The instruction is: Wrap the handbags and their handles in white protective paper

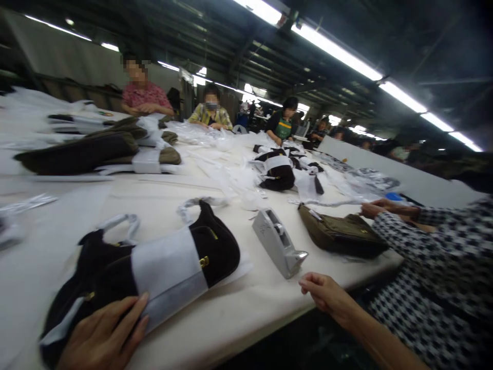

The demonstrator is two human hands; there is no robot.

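A black handbag [111, 267] lies on the table in front of me, with a white paper band [165, 267] around its middle and its handle wrapped in white. My left hand [110, 331] rests on the bag's near side, fingers stretched out across the black fabric and the band's edge. Beside the bag stands a grey tape dispenser [275, 241], its cutting end turned toward me. Just past that end is my right hand [327, 295], raised at the table's front edge with thumb and fingers pinched together. Whatever may be between those fingertips is too small to make out.
To the right, a co-worker in a checked sleeve [400, 231] handles a white-wrapped strap by an olive bag [342, 231]. Olive bags [84, 151] are piled at left, black wrapped bags [277, 172] farther back. Several people sit across the white table [246, 303].
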